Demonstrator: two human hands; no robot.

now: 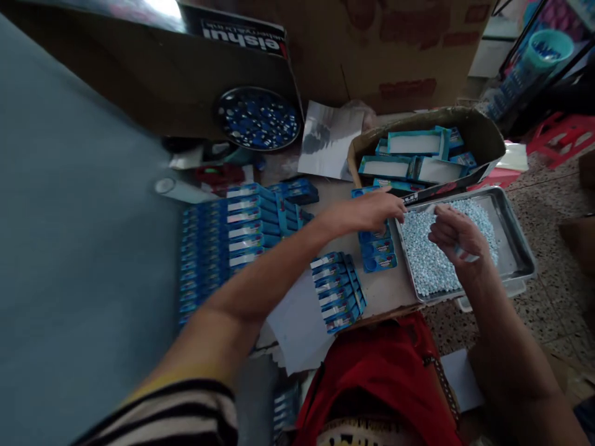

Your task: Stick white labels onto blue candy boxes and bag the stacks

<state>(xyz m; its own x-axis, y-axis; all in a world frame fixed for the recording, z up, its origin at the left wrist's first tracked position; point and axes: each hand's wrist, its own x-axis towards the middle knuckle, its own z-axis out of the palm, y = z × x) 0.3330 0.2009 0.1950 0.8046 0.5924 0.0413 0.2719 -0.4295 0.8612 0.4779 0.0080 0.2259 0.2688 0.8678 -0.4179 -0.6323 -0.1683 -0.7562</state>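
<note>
My left hand [374, 212] reaches over a row of small blue printed boxes [379, 248]. Its fingers point toward the tray, loosely bent and somewhat apart; nothing shows between them, and I cannot tell whether it touches the boxes. Above the metal tray [515, 248], my right hand [458, 234] is closed with curled fingers. Something pale and translucent shows at its fingertips and palm, too blurred to name. Small white and light-blue pellets [430, 260] lie heaped in the tray beneath it. Closer to my body stands a slanted group of blue boxes [338, 291] with white flaps.
More blue boxes [251, 226] are stacked at the left. A cut-down carton [495, 133] behind the tray holds open blue boxes with white insides. At the back are a round dish of blue pieces [259, 118] and a paper sheet [328, 142]. Cardboard [418, 43] walls the rear.
</note>
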